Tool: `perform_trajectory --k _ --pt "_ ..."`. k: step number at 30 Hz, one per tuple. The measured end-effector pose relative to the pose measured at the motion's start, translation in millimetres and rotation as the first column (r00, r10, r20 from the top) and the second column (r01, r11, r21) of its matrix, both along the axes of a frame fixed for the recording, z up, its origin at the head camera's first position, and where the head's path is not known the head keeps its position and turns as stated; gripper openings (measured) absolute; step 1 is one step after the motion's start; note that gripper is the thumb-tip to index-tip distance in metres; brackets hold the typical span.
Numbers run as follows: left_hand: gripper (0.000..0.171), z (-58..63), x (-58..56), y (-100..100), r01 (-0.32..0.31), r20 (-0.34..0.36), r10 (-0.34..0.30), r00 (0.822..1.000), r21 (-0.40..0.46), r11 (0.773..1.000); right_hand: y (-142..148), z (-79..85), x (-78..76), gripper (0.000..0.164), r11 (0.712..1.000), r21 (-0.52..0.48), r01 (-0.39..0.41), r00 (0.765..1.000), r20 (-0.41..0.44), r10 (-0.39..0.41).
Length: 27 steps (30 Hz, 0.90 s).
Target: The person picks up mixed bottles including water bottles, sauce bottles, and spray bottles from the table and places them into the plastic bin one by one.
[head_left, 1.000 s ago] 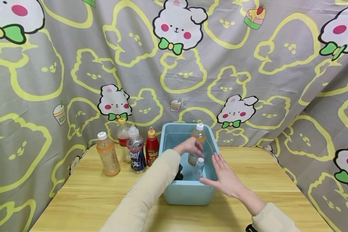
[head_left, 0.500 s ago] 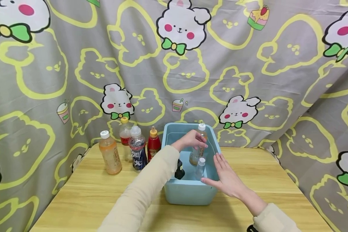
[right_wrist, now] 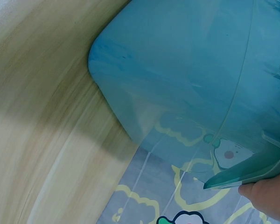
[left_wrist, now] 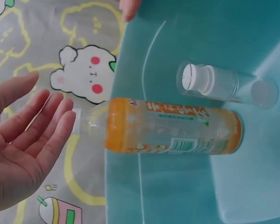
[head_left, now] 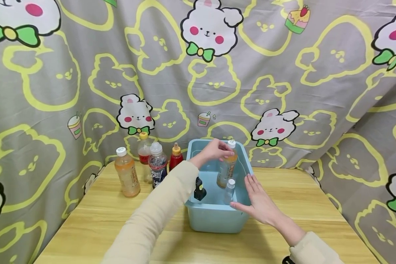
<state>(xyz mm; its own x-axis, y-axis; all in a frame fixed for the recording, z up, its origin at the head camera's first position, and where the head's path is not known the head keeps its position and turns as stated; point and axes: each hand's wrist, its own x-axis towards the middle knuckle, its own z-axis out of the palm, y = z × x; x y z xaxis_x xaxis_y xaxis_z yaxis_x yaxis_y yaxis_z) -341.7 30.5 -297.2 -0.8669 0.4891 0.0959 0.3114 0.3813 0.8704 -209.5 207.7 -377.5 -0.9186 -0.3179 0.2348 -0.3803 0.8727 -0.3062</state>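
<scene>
My left hand [head_left: 216, 149] is over the blue plastic bin [head_left: 214, 220], beside the white cap of a drink bottle [head_left: 227, 170] standing inside. In the left wrist view, the fingers of the left hand [left_wrist: 25, 144] are loosely bent and hold nothing; the bottle [left_wrist: 177, 126] has an orange label and a clear neck. A small clear pump bottle [head_left: 230, 191] with a white top stands nearer the bin's front. My right hand [head_left: 260, 203] rests on the bin's right rim with straight, spread fingers; only a fingertip [right_wrist: 270, 196] shows at the rim in the right wrist view.
Left of the bin stand an orange-tinted bottle [head_left: 127, 176], a yellow-capped bottle [head_left: 144, 150], a dark-labelled bottle [head_left: 157, 165] and a red squeeze bottle [head_left: 176, 159], partly behind the left sleeve. A patterned curtain [head_left: 171, 84] hangs behind the wooden table [head_left: 293, 187].
The left hand has risen from near the pump bottle and moved back toward the orange-labelled bottle's cap. My right hand stays on the rim. The view has shifted slightly.
</scene>
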Motion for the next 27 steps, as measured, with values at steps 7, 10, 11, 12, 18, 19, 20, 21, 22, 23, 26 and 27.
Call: perform_trajectory --k 7,10,11,12,18,19,20,21,22,23,26,27 --pt "0.019 10.6 7.5 -13.3 -0.058 -0.054 0.059 0.997 0.020 0.998 0.1 0.4 -0.5 0.096 1.000 0.001 -0.007 1.000 -0.009 0.007" --pt "0.019 14.6 12.1 -20.0 -0.101 -0.097 0.102 0.990 0.013 0.995 0.4 0.4 -0.6 0.096 1.000 -0.001 -0.007 1.000 -0.010 0.007" --pt "0.019 15.6 13.9 -22.3 -0.113 -0.107 0.114 0.988 0.013 0.993 0.5 0.4 -0.7 0.096 1.000 -0.001 -0.006 1.000 -0.010 0.006" --pt "0.019 16.4 15.6 -24.7 -0.126 -0.121 0.126 0.985 0.012 0.992 0.5 0.2 -0.7 0.097 1.000 -0.001 -0.006 1.000 -0.009 0.006" --pt "0.016 18.0 24.1 -41.4 -0.167 -0.181 0.168 0.969 0.020 0.986 1.0 0.9 -0.3 0.097 1.000 0.003 -0.003 1.000 -0.011 0.003" --pt "0.016 17.6 25.1 -44.6 -0.176 -0.188 0.177 0.966 0.024 0.984 0.9 1.1 -0.1 0.097 1.000 0.003 -0.003 1.000 -0.012 0.003" --pt "0.015 17.2 26.0 -47.8 -0.191 -0.193 0.193 0.962 0.028 0.981 0.8 1.2 0.1 0.097 1.000 0.002 -0.002 1.000 -0.012 0.002" --pt "0.015 16.8 26.9 -51.1 -0.207 -0.200 0.209 0.957 0.033 0.978 0.6 1.3 0.4 0.096 1.000 0.001 -0.002 1.000 -0.012 0.002" --pt "0.015 16.2 27.7 -54.5 -0.227 -0.204 0.229 0.952 0.037 0.973 0.4 1.3 0.6 0.096 1.000 0.002 -0.002 1.000 -0.013 0.002" --pt "0.015 15.8 28.5 -57.8 -0.244 -0.208 0.248 0.946 0.045 0.969 0.2 1.3 0.7 0.096 1.000 0.002 -0.002 1.000 -0.013 0.002" --pt "0.015 13.6 30.5 -68.4 -0.302 -0.226 0.311 0.923 0.073 0.951 -0.1 1.0 0.8 0.096 1.000 0.000 -0.004 1.000 -0.015 0.004" --pt "0.015 12.7 30.9 -71.8 -0.317 -0.234 0.328 0.915 0.083 0.945 0.0 0.9 0.8 0.096 1.000 -0.001 -0.005 1.000 -0.017 0.005"
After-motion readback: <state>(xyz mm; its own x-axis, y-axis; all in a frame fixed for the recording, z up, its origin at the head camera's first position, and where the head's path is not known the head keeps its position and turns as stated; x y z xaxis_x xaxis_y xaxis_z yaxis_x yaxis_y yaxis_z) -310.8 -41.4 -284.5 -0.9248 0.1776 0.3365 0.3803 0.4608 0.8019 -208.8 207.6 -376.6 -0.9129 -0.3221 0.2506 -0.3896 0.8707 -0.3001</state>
